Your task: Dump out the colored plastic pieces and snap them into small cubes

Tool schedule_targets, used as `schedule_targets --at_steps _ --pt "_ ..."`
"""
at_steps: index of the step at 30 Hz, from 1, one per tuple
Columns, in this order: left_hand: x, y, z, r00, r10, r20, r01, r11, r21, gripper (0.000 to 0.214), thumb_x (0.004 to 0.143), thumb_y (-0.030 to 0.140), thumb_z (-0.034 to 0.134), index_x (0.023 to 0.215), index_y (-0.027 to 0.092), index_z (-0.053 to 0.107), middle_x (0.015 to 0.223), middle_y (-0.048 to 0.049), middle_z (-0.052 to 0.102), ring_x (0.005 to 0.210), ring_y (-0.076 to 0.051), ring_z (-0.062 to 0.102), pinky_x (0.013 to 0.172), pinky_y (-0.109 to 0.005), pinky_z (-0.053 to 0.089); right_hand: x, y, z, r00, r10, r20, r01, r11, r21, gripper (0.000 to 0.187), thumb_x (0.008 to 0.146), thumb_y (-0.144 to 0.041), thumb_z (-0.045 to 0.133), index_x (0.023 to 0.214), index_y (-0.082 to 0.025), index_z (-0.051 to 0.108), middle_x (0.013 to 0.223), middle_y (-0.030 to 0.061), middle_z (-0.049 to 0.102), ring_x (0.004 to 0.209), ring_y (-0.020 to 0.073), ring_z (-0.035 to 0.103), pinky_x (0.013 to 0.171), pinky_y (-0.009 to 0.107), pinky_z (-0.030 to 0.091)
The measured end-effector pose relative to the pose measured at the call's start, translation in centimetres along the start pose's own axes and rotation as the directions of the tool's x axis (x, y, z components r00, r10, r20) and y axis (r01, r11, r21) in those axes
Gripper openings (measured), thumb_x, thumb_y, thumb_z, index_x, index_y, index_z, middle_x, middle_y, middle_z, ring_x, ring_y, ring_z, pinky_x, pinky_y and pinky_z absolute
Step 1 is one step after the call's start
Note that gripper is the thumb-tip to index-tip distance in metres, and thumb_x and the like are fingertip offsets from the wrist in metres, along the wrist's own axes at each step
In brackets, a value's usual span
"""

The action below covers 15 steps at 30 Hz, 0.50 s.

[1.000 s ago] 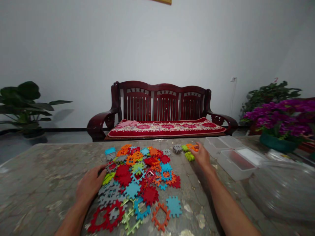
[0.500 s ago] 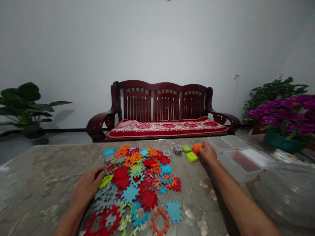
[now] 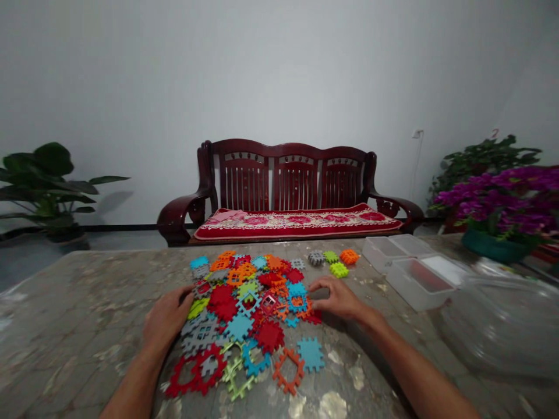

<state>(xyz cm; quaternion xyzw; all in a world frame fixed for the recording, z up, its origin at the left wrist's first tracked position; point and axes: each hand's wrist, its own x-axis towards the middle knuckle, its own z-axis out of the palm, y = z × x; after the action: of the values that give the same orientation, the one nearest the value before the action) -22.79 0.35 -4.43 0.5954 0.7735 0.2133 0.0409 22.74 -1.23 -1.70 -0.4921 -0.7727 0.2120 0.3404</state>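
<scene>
A heap of flat, toothed plastic tiles (image 3: pixel 248 311) in red, blue, orange, grey and green lies on the marbled table (image 3: pixel 87 302). My left hand (image 3: pixel 168 320) rests at the heap's left edge, fingers curled against a green and a grey tile. At the right edge of the heap my right hand (image 3: pixel 336 299) has its fingers bent down over red and orange tiles. Whether either hand grips a tile is hidden. Several small tiles sit apart at the far side: a grey one (image 3: pixel 315 258), two green (image 3: pixel 339 269) and an orange one (image 3: pixel 349 256).
Clear plastic boxes (image 3: pixel 414 276) and a clear lid stand on the table's right side, with a transparent bag (image 3: pixel 502 326) nearer. Purple flowers in a green pot (image 3: pixel 502 215) are at the right. A dark wooden bench (image 3: pixel 288 198) faces the table's far edge; a leafy plant (image 3: pixel 43 186) stands at left.
My right hand has pulled back from the small tiles near the boxes to the right edge of the heap, leaving an orange tile there. My left hand has barely moved.
</scene>
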Motion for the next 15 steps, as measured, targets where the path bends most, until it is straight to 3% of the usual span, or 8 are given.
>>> schedule_targets --at_steps 2,5,11,15 --pt "0.0 0.2 -0.2 1.0 -0.002 0.013 0.002 1.0 0.001 0.046 0.097 0.038 0.041 0.126 0.023 0.073 0.13 -0.0109 0.073 0.119 -0.032 0.066 0.1 -0.045 0.051 -0.6 -1.4 0.5 0.997 -0.004 0.08 0.01 0.998 -0.065 0.034 0.062 -0.034 0.085 0.094 -0.026 0.078 0.099 0.0025 0.078 0.095 0.0249 0.068 0.088 0.038 0.053" --pt "-0.1 0.5 -0.4 0.999 -0.013 0.034 0.013 1.0 0.007 0.047 0.098 0.039 0.04 0.128 0.022 0.072 0.133 -0.0109 0.071 0.122 -0.032 0.065 0.101 -0.046 0.051 -1.0 -2.4 0.9 0.994 0.01 0.105 0.007 0.988 -0.152 0.036 0.062 -0.029 0.085 0.097 -0.025 0.077 0.098 0.0019 0.076 0.094 0.0237 0.067 0.086 0.035 0.053" --pt "-0.3 0.8 -0.6 0.999 -0.011 0.048 0.01 1.0 0.02 0.049 0.098 0.038 0.037 0.13 0.021 0.07 0.136 -0.0117 0.07 0.126 -0.031 0.063 0.105 -0.046 0.049 -1.5 -2.4 1.2 0.997 -0.031 0.073 0.045 0.978 -0.202 0.03 0.075 -0.028 0.076 0.105 -0.025 0.076 0.1 0.0036 0.076 0.096 0.0229 0.068 0.089 0.034 0.052" --pt "-0.3 0.7 -0.5 0.999 -0.006 0.041 0.005 1.0 0.024 0.049 0.098 0.038 0.037 0.129 0.021 0.07 0.134 -0.0113 0.07 0.122 -0.03 0.065 0.104 -0.044 0.05 -1.7 -2.2 1.0 0.998 -0.058 0.014 0.06 0.982 -0.18 0.021 0.091 -0.033 0.059 0.099 -0.025 0.076 0.097 0.0048 0.078 0.092 0.0221 0.07 0.087 0.034 0.052"
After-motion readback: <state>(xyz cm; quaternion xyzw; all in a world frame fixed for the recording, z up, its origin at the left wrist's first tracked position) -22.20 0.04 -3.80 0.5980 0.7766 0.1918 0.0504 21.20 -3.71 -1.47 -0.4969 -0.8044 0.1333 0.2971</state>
